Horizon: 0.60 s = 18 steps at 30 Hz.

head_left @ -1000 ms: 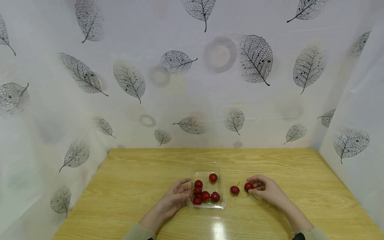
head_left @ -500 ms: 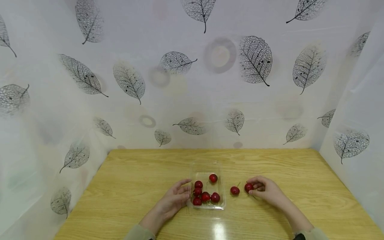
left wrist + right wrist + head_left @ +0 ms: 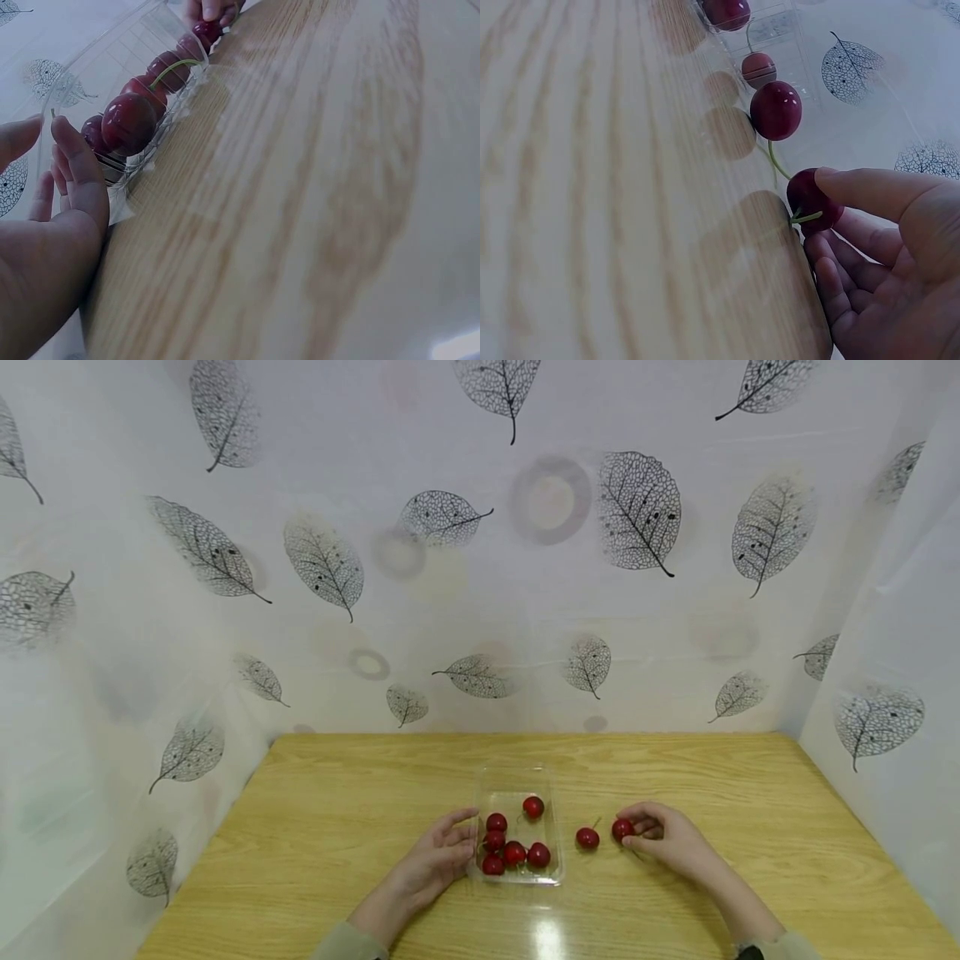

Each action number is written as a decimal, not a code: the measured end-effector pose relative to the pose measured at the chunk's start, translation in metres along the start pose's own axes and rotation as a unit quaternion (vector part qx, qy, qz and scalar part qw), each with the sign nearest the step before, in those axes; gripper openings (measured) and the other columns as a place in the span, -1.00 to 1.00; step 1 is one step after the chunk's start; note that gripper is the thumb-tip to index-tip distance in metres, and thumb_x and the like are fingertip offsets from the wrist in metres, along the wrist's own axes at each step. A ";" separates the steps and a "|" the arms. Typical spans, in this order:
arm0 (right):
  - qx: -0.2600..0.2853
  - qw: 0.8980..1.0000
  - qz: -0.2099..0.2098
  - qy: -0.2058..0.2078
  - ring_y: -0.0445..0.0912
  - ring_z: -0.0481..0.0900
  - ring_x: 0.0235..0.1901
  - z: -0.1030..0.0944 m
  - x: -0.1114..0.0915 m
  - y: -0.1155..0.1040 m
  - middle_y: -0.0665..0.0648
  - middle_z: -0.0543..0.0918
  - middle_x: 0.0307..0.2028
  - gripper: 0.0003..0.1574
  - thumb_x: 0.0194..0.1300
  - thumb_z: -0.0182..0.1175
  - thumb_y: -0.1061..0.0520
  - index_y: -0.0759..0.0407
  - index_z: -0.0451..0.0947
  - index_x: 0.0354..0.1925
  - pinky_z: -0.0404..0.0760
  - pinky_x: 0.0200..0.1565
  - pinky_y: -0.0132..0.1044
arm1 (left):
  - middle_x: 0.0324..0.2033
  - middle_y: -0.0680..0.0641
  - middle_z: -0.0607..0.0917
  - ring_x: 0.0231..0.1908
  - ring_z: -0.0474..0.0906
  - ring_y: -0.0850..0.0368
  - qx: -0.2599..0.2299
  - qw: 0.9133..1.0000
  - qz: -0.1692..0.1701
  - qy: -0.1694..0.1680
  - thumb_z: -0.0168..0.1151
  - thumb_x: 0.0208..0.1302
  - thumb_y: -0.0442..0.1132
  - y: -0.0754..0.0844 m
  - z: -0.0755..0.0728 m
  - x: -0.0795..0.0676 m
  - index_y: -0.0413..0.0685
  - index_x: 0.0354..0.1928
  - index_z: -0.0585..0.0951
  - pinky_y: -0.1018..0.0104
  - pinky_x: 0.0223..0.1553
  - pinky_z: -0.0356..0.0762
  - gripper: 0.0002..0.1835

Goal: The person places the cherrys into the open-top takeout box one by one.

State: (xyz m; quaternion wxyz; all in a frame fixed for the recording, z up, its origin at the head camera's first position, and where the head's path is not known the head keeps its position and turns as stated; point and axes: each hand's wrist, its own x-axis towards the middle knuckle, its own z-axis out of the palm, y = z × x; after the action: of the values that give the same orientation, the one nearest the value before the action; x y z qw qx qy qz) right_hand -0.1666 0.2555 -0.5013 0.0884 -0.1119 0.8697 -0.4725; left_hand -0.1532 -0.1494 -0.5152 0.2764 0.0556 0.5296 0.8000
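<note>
A clear plastic container [image 3: 557,827] stands on the table with several dark red cherries [image 3: 514,852] inside. At its left wall is my left hand [image 3: 435,862], fingers fairly straight and fingertips right at the plastic; the left wrist view shows the thumb apart from the fingers. To the right of the container my right hand [image 3: 671,839] pinches a cherry [image 3: 810,199] between thumb and fingers, its short green stem showing in the right wrist view. Another cherry [image 3: 587,837] lies on the table between the container and that hand, stem pointing up and back.
The wooden table [image 3: 360,777] carries the container near its middle. Behind it and at both sides hangs a whitish sheet [image 3: 525,610] printed with dark leaf skeletons. A light glare [image 3: 547,935] shows on the tabletop in front of the container.
</note>
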 end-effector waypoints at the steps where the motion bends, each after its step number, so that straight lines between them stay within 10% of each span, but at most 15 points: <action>1: -0.001 1.000 0.000 0.001 -0.35 0.57 -0.19 0.000 0.000 0.000 0.20 0.74 -0.06 -0.54 0.33 0.44 0.22 0.37 0.64 0.14 0.65 -0.12 -0.42 | 0.11 -0.02 0.49 -0.04 0.54 0.29 0.000 1.000 0.000 0.000 0.20 0.48 -0.42 0.000 0.000 0.000 -0.26 0.63 0.08 0.42 0.04 0.57 -0.22; 18: 0.001 1.000 0.020 0.014 -0.29 0.57 -0.21 -0.001 0.000 -0.005 0.21 0.74 -0.05 -0.50 0.34 0.43 0.23 0.39 0.61 0.19 0.63 -0.15 -0.41 | 0.11 -0.02 0.50 -0.04 0.54 0.29 -0.002 1.000 0.000 0.001 0.19 0.48 -0.42 0.002 0.001 -0.002 -0.27 0.63 0.08 0.44 0.04 0.57 -0.21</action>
State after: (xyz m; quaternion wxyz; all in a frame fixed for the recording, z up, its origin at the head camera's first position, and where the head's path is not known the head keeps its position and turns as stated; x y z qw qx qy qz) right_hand -0.1663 0.2532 -0.4963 0.0856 -0.0872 0.8724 -0.4733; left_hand -0.1520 -0.1498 -0.5131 0.2758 0.0545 0.5285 0.8010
